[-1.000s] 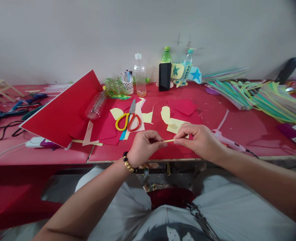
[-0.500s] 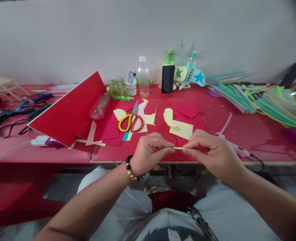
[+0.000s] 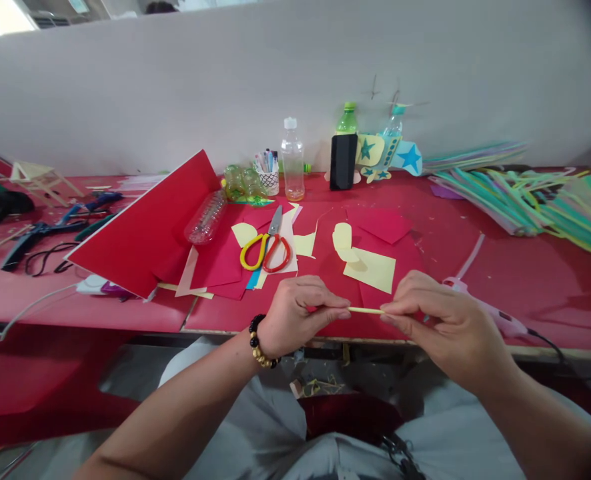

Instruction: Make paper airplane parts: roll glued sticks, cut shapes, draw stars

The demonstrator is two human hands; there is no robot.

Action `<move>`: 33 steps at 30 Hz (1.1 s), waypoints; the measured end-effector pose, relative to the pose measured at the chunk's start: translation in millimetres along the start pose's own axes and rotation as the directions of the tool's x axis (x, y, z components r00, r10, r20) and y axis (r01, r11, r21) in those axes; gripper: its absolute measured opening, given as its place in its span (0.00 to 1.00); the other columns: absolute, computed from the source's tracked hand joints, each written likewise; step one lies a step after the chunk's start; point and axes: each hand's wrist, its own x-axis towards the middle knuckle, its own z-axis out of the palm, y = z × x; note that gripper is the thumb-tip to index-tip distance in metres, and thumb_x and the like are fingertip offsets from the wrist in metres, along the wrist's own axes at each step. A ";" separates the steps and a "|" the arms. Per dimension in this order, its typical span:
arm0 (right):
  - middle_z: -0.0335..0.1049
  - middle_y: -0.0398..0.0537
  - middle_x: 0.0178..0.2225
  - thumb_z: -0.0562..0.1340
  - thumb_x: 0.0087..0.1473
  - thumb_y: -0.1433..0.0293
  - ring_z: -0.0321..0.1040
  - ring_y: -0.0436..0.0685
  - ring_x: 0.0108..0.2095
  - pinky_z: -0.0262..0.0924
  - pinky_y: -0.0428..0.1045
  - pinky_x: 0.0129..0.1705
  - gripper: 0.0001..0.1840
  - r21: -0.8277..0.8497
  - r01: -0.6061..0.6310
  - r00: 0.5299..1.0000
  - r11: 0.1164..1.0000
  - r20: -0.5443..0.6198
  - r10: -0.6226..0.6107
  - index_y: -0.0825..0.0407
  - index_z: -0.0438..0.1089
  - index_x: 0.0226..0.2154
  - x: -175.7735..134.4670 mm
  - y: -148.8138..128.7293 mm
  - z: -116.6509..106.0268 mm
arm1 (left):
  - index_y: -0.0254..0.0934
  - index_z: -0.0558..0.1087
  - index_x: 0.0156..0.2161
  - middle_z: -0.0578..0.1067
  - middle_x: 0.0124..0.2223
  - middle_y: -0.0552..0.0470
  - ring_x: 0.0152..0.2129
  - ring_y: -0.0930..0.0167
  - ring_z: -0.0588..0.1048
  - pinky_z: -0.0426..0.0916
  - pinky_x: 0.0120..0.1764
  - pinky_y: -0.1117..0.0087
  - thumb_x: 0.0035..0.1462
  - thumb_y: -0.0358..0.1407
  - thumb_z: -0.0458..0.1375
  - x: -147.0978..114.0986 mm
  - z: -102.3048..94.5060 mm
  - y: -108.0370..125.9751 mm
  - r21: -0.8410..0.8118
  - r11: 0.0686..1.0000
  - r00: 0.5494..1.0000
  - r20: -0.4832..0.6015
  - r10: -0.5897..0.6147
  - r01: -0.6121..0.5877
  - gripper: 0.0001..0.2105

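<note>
Between my two hands stretches a thin pale-yellow piece (image 3: 365, 310), seen edge-on; I cannot tell whether it is a flat paper strip or a thin roll. My left hand (image 3: 305, 313), with a beaded bracelet at the wrist, pinches its left end between thumb and fingers. At the other end, my right hand (image 3: 433, 320) pinches it the same way. Both hands are just above the table's front edge. Beyond them lie a cut yellow paper (image 3: 375, 270), a rounded yellow cutout (image 3: 343, 237) and scissors (image 3: 268, 250) with one yellow and one red handle.
A pink glue gun (image 3: 490, 310) lies right of my right hand. A red board (image 3: 150, 227) leans over a clear bottle (image 3: 206, 219). At the back stand a clear bottle (image 3: 293, 163), a pen cup (image 3: 268, 180) and a black phone (image 3: 343, 162). Pastel strips (image 3: 500, 200) are heaped at right.
My right hand has shifted away from my left, so a longer stretch of the yellow piece shows between them. The camera view has also shifted slightly.
</note>
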 end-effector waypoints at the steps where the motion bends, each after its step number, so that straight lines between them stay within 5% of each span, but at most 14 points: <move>1: 0.65 0.44 0.24 0.63 0.52 0.77 0.62 0.54 0.29 0.58 0.51 0.30 0.06 0.001 0.000 1.000 1.000 0.003 0.000 0.49 0.73 0.30 -0.1 2.0 -0.1 | 0.36 0.80 0.34 0.79 0.28 0.48 0.25 0.73 0.73 0.70 0.29 0.74 0.53 0.34 0.63 0.0 0.2 -0.8 0.004 1.000 1.000 0.006 -0.005 0.005 0.05; 7: 0.65 0.44 0.25 0.63 0.53 0.76 0.62 0.53 0.29 0.58 0.50 0.30 0.06 0.017 -0.039 0.999 0.999 -0.008 0.039 0.49 0.72 0.29 -0.2 11.6 -2.6 | 0.35 0.78 0.42 0.79 0.33 0.47 0.29 0.73 0.76 0.70 0.34 0.74 0.60 0.34 0.56 1.3 -4.8 -5.5 0.011 0.996 0.992 0.083 -0.090 0.090 0.09; 11: 0.65 0.44 0.25 0.63 0.53 0.75 0.62 0.53 0.30 0.58 0.50 0.31 0.06 0.024 -0.056 0.998 0.998 -0.036 0.057 0.49 0.71 0.28 -2.1 16.4 -6.9 | 0.34 0.77 0.44 0.80 0.34 0.47 0.32 0.72 0.78 0.71 0.38 0.73 0.63 0.37 0.53 3.8 -9.0 -10.4 -0.030 0.978 0.978 -0.005 -0.206 0.206 0.13; 17: 0.65 0.45 0.25 0.63 0.53 0.75 0.63 0.53 0.29 0.59 0.50 0.31 0.05 0.021 -0.057 0.998 0.998 -0.010 0.057 0.49 0.71 0.28 -4.0 17.6 -6.0 | 0.35 0.78 0.43 0.80 0.34 0.48 0.30 0.71 0.77 0.71 0.36 0.73 0.42 0.40 0.69 5.7 5.7 -10.3 -0.001 0.992 0.992 0.033 -0.124 0.124 0.21; 23: 0.67 0.45 0.24 0.63 0.53 0.75 0.63 0.54 0.29 0.60 0.50 0.31 0.05 0.022 -0.035 0.999 0.999 0.008 0.035 0.49 0.72 0.28 -2.4 11.6 2.9 | 0.35 0.79 0.35 0.79 0.29 0.48 0.26 0.73 0.75 0.69 0.32 0.75 0.53 0.34 0.63 3.7 23.4 -3.6 0.005 0.998 0.998 0.034 -0.061 0.061 0.05; 33: 0.70 0.44 0.27 0.64 0.53 0.72 0.67 0.53 0.30 0.62 0.48 0.32 0.02 0.034 -0.158 0.987 0.987 0.041 0.156 0.49 0.73 0.30 -4.5 16.1 -4.0 | 0.36 0.80 0.33 0.79 0.28 0.48 0.26 0.72 0.74 0.69 0.31 0.72 0.54 0.34 0.62 2.2 20.7 -2.8 -0.023 0.996 0.996 -0.013 -0.091 0.090 0.04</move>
